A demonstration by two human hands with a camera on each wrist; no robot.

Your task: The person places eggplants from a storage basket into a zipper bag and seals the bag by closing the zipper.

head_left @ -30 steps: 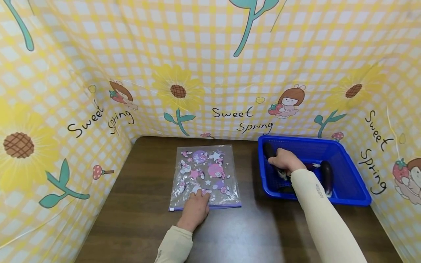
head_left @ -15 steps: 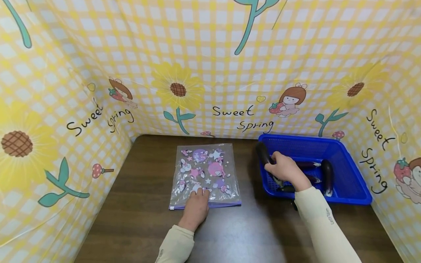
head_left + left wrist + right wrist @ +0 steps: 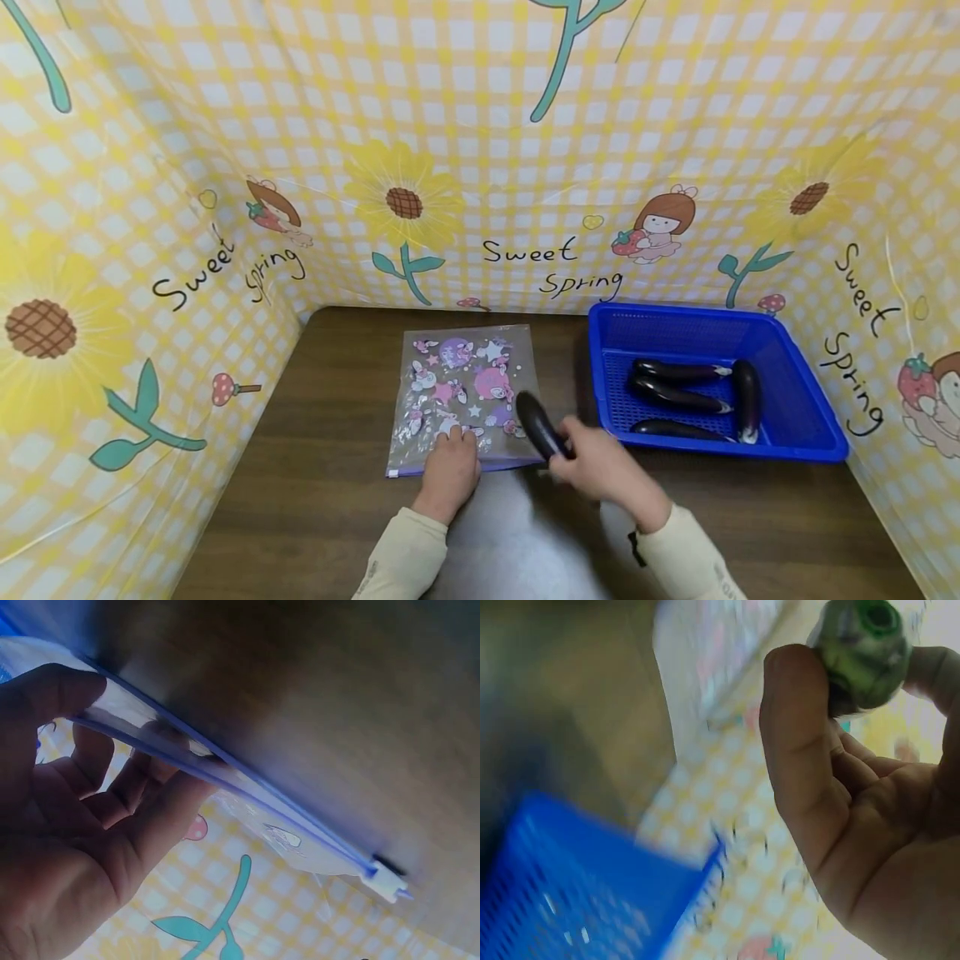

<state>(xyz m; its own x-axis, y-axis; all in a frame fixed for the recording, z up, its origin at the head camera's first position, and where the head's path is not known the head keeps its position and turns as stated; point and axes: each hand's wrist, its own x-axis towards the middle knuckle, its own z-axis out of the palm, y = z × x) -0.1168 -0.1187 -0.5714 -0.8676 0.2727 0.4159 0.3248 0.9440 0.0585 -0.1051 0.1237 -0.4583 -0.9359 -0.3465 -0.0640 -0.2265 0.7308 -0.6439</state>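
A clear zip bag (image 3: 450, 392) with pink and purple cartoon prints lies flat, its purple zip edge towards me. My left hand (image 3: 450, 471) holds the bag at that edge. In the left wrist view, the two purple strips (image 3: 292, 829) stand apart beside the fingers of my left hand (image 3: 97, 802), and a white slider (image 3: 386, 881) sits at one end. My right hand (image 3: 600, 467) grips a dark eggplant (image 3: 538, 425) near its stem end, above the bag's right front corner. The eggplant's green stem end (image 3: 866, 656) shows between thumb and fingers in the right wrist view.
A blue plastic basket (image 3: 810, 417) stands at the right of the brown wooden table (image 3: 315, 500). Several eggplants (image 3: 682, 396) lie on its floor. Yellow checked cloth (image 3: 480, 183) walls the table at the back and both sides.
My right hand has lifted the eggplant out of the basket's left side and carried it left and towards me, over to the bag. My left hand stays at the bag's edge.
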